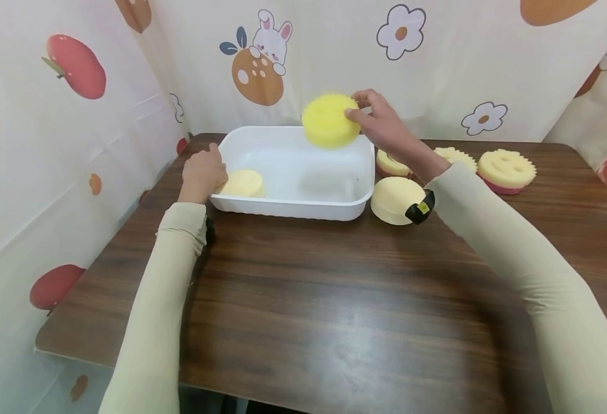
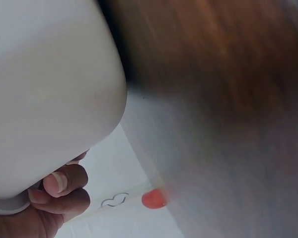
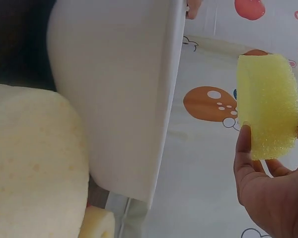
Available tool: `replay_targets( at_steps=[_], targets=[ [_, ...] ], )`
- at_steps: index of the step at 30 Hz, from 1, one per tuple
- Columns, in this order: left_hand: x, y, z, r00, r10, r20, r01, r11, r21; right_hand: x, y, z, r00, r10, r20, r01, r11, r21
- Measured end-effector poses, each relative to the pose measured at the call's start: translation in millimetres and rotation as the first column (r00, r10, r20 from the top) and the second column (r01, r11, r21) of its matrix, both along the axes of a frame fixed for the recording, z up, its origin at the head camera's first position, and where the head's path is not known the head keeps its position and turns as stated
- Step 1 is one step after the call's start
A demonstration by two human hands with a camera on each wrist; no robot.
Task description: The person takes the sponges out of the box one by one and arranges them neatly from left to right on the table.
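A bright yellow round sponge point(image 1: 329, 122) is pinched at its right edge by my right hand point(image 1: 381, 123), held above the back right part of a white plastic tub point(image 1: 290, 209). In the right wrist view the sponge point(image 3: 268, 106) appears side-on, with the thumb on one face and fingers on the other. My left hand point(image 1: 202, 172) grips the tub's left rim; the left wrist view shows its fingers point(image 2: 69, 178) curled against the outside. Inside the tub, at the left near that hand, lies a pale yellow round sponge point(image 1: 245, 184).
Right of the tub stands a thick pale round sponge point(image 1: 392, 200). Behind it are scalloped sponges with pink undersides, one point(image 1: 391, 165) partly hidden by my right arm, another point(image 1: 507, 169) farther right. All rest on a dark wooden table point(image 1: 324, 299) before a patterned curtain point(image 1: 334, 52).
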State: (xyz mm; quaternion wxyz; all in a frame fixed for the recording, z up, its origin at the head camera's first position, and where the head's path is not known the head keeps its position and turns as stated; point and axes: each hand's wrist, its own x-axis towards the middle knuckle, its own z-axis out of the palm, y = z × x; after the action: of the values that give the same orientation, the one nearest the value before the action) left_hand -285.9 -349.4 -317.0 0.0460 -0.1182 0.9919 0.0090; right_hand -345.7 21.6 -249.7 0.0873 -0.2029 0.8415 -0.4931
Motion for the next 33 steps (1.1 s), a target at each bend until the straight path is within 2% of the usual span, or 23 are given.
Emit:
replay_targets(
  at_steps=[6, 12, 23, 29, 33],
  targets=[
    [0.0, 3, 2.1, 1.0, 0.009, 0.025, -0.009, 1.0, 0.0, 1.9, 15, -8.1, 1.0, -0.018, 0.013, 0.019, 1.0, -0.018],
    [0.6, 4, -1.8, 0.999, 0.01, 0.036, -0.01, 1.0, 0.016, 1.4, 32, -14.6, 0.998, -0.043, 0.038, 0.043, 0.999, 0.0],
    [-2.4, 3, -6.8, 1.0, -0.013, 0.016, 0.013, 1.0, 0.004, 9.7, 64, -19.8, 0.989, -0.086, 0.121, 0.09, 0.996, -0.027],
    [-3.2, 2, -2.9, 1.0, -0.023, 0.0, 0.023, 1.0, -0.003, 11.0, 75, -25.9, 0.987, -0.102, 0.127, 0.112, 0.991, -0.077],
    [-1.6, -1, -3.3, 1.0, -0.025, -0.014, 0.025, 1.0, -0.002, 13.5, 81, -30.1, 0.987, -0.113, 0.117, 0.121, 0.991, -0.062]
  ],
)
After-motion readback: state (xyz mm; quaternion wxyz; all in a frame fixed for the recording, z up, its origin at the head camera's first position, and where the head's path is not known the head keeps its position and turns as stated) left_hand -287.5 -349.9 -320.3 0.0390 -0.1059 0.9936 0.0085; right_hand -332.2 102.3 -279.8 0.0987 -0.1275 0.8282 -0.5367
